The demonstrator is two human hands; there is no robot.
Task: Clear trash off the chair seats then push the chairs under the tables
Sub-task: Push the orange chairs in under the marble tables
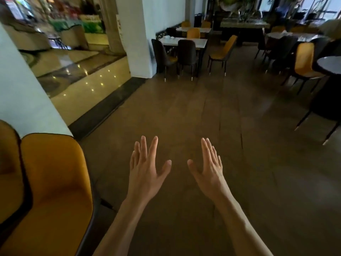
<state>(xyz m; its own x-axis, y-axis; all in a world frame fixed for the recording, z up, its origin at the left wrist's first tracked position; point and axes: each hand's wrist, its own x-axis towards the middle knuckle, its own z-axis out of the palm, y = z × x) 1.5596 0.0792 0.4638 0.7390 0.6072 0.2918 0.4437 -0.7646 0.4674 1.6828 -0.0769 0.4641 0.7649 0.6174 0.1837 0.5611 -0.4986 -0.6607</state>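
My left hand [147, 167] and my right hand [208, 167] are held out side by side over the brown floor, fingers spread, holding nothing. A yellow chair [53, 187] stands close at the lower left, its back toward me. Ahead, a white rectangular table [200, 43] has two dark chairs [187, 52] tucked at its near side, and a yellow chair [223, 52] stands pulled out to its right. At the right, another yellow chair [304, 61] sits beside a round dark table [330, 64]. I see no trash on any seat from here.
A white pillar [140, 34] stands left of the far table and a white wall [18, 89] is at the near left. A glossy tiled lobby floor [79, 71] lies beyond a dark threshold strip. More tables and chairs [287, 36] fill the back right. Brown floor stretches ahead.
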